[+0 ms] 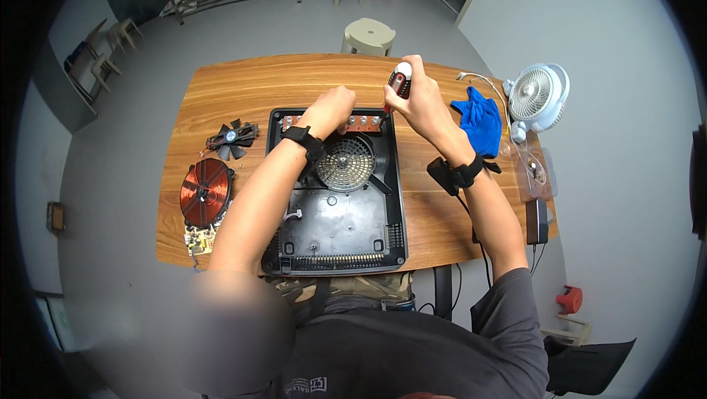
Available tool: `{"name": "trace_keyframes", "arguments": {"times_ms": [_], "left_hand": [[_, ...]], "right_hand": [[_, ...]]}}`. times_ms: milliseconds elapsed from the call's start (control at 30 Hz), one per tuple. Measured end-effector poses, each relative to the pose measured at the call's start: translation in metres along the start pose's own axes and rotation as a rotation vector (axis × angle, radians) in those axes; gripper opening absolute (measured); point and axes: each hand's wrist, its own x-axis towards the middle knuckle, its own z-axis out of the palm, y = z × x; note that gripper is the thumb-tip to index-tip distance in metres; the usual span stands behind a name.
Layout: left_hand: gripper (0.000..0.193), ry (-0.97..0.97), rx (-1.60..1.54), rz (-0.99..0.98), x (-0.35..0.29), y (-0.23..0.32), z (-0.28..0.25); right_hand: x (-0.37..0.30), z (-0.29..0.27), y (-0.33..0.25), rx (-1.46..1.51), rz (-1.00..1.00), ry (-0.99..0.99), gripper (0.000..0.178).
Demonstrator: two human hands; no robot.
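Observation:
My right hand (426, 104) is wrapped round a red, black and white screwdriver (400, 84), held tilted. Its shaft points down to the right end of a narrow brown circuit board (362, 124). That board lies along the far edge of an open black plastic housing (335, 230), shaped like an induction cooker base. My left hand (331, 110) is curled over the board's middle, fingers bent down; its fingertips are mostly hidden, so what they grip does not show. Nearer me, a round vent grille (345, 163) sits in the housing floor. A small white connector (294, 214) lies inside.
Left on the wooden table (243, 82) lie a black fan (231, 139), a copper coil (206, 193) and a populated circuit board (199, 240). To the right are a blue cloth (480, 121), a white desk fan (536, 97), a clear tray (536, 174) and a black adapter (537, 221).

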Motion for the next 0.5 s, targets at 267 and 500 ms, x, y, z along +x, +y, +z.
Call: {"name": "trace_keyframes", "arguments": {"times_ms": [267,500], "left_hand": [[0.036,-0.003,-0.030,0.010,-0.005,0.003,-0.005],[0.036,-0.015,-0.023,-0.011,-0.005,0.003,-0.006]], "right_hand": [[-0.001,-0.001,-0.004,-0.050,0.010,-0.024,0.043],[0.011,-0.013,-0.011,-0.326,-0.064,-0.053,0.046]]}}
